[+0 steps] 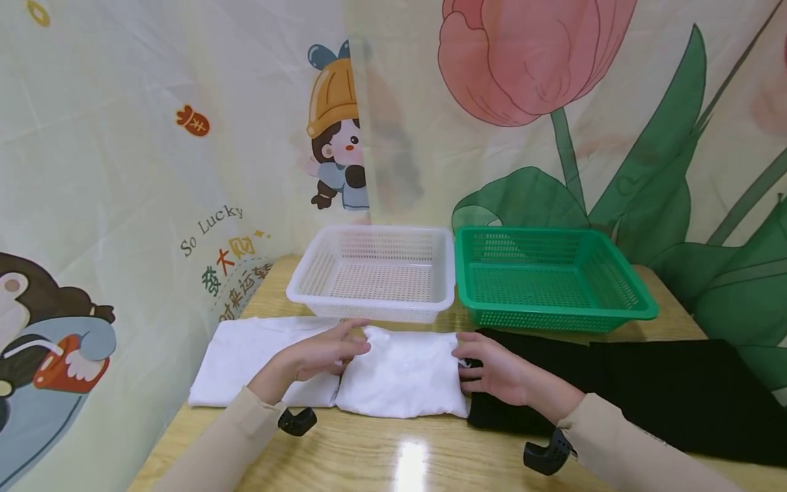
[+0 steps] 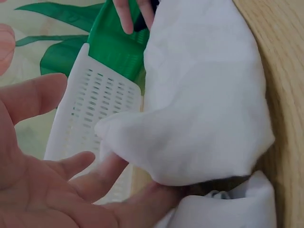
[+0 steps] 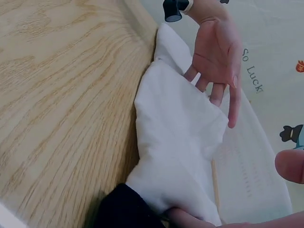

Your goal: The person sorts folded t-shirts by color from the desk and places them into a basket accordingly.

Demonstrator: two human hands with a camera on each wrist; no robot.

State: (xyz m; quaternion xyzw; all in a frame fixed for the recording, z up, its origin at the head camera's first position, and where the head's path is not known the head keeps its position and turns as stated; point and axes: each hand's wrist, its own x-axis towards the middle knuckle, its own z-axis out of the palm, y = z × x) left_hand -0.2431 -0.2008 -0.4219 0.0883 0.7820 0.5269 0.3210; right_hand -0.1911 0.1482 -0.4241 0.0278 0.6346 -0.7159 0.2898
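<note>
A folded white cloth (image 1: 402, 376) lies in the middle of the table, its near edge puffed and slightly uneven. My left hand (image 1: 326, 352) is at its left side, and in the left wrist view the lower fingers (image 2: 107, 178) reach beneath the lifted corner while the thumb stands apart. At the opposite side my right hand (image 1: 501, 372) touches the cloth's edge with extended fingers. In the right wrist view a finger (image 3: 187, 218) of that hand slips under the white fabric, its thumb (image 3: 290, 166) held away.
Another folded white cloth (image 1: 246, 362) lies to the left. Two folded black cloths (image 1: 547, 355), (image 1: 682, 393) lie side by side on the right. Behind them stand a white basket (image 1: 371, 304) and a green basket (image 1: 553, 318) on the wooden table (image 1: 356, 451). A printed curtain (image 1: 246, 82) hangs behind.
</note>
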